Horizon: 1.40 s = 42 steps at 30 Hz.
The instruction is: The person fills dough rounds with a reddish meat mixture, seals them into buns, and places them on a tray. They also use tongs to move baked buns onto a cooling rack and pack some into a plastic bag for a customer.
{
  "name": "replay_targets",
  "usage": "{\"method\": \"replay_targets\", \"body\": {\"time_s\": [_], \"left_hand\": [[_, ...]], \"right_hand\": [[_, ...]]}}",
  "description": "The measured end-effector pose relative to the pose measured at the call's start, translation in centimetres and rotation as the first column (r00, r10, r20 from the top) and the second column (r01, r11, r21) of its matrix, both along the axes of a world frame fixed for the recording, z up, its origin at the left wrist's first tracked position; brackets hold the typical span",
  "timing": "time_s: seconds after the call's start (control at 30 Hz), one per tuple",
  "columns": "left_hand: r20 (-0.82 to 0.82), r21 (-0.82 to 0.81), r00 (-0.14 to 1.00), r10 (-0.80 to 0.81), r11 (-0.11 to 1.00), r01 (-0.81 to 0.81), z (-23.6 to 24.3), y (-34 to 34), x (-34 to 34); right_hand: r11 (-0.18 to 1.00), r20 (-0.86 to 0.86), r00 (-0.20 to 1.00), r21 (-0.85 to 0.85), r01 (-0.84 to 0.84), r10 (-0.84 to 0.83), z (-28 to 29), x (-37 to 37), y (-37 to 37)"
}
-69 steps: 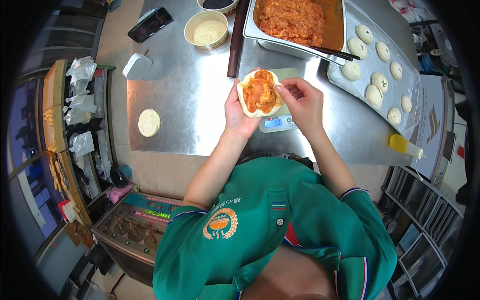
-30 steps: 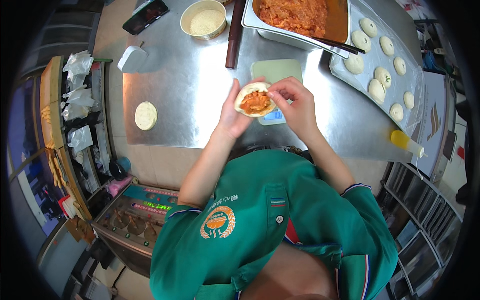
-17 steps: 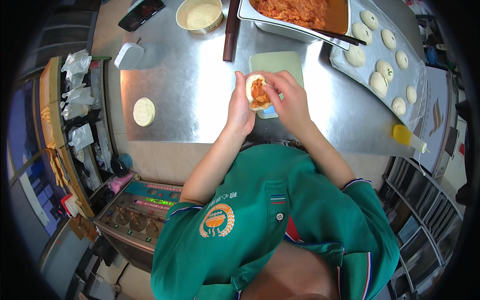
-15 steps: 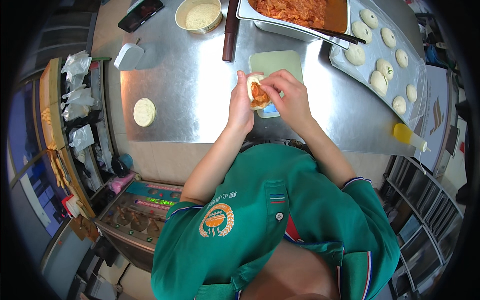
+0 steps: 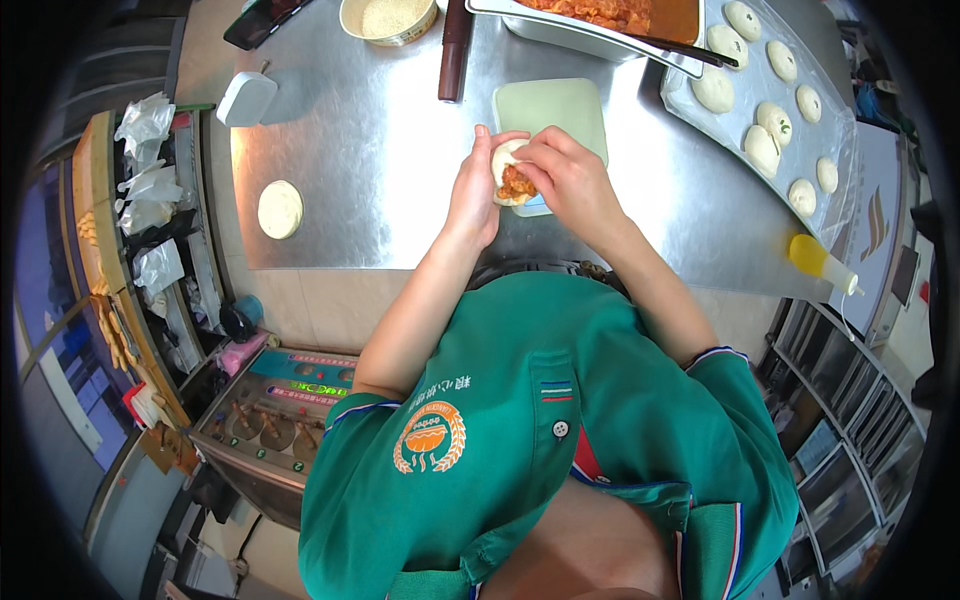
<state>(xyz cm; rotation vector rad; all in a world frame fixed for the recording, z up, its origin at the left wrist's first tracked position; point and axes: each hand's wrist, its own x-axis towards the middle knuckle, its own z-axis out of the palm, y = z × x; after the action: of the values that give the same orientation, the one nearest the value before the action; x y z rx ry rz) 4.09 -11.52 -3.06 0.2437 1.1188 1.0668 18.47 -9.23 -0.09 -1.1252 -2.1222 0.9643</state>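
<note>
A piece of dough (image 5: 503, 160) with reddish-orange filling showing in it is cupped in my left hand (image 5: 476, 188), above the front of the table. My right hand (image 5: 570, 180) pinches the dough's edge, its fingertips partly over the filling. Just beyond my hands lies a flat pale-green scale (image 5: 550, 112), partly covered by them. One flat round of dough (image 5: 280, 209) rests alone on the table to the left. At the back, a metal pan (image 5: 600, 38) holds more of the reddish filling, with dark chopsticks (image 5: 690, 50) across its corner.
Several shaped buns sit on a lined tray (image 5: 740, 140) at the right. A yellow squeeze bottle (image 5: 822, 264) lies by the table's right corner. A brown rolling pin (image 5: 455, 55), a bowl of pale grains (image 5: 390, 22), a white container (image 5: 247, 99) and a phone (image 5: 262, 22) are farther back.
My right fingers have shifted along the dough's rim, and the dough covers more of the filling's upper part. The whole view has tilted slightly, moving the table upward.
</note>
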Motion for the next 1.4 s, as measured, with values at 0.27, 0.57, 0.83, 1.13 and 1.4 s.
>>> {"method": "replay_targets", "body": {"time_s": [0.27, 0.57, 0.83, 1.13, 1.4], "left_hand": [[0.055, -0.041, 0.991, -0.119, 0.992, 0.121, 0.8, 0.2, -1.1], [0.249, -0.05, 0.959, 0.138, 0.99, -0.129, 0.1, 0.6, 0.8], [0.001, -0.055, 1.0, 0.017, 0.998, -0.017, 1.2, 0.2, 1.5], [-0.08, 0.394, 0.983, -0.163, 0.901, 0.182, 1.1, -1.1, -0.3], [-0.54, 0.282, 0.806, -0.241, 0.851, 0.443, 4.6, 0.7, -2.1]], "right_hand": [[0.951, -0.054, 0.993, 0.298, -0.081, 0.101, 0.1, 0.3, 0.2], [0.976, -0.089, 0.972, 0.011, 0.217, -0.216, -0.2, -0.2, 0.6], [0.971, -0.11, 0.993, 0.231, 0.061, -0.036, -0.9, 0.1, 0.4], [0.974, -0.138, 0.964, -0.064, 0.219, -0.226, 0.2, 0.9, 1.0], [0.959, -0.171, 0.985, 0.273, 0.076, -0.029, 1.6, 0.8, 1.3]]}}
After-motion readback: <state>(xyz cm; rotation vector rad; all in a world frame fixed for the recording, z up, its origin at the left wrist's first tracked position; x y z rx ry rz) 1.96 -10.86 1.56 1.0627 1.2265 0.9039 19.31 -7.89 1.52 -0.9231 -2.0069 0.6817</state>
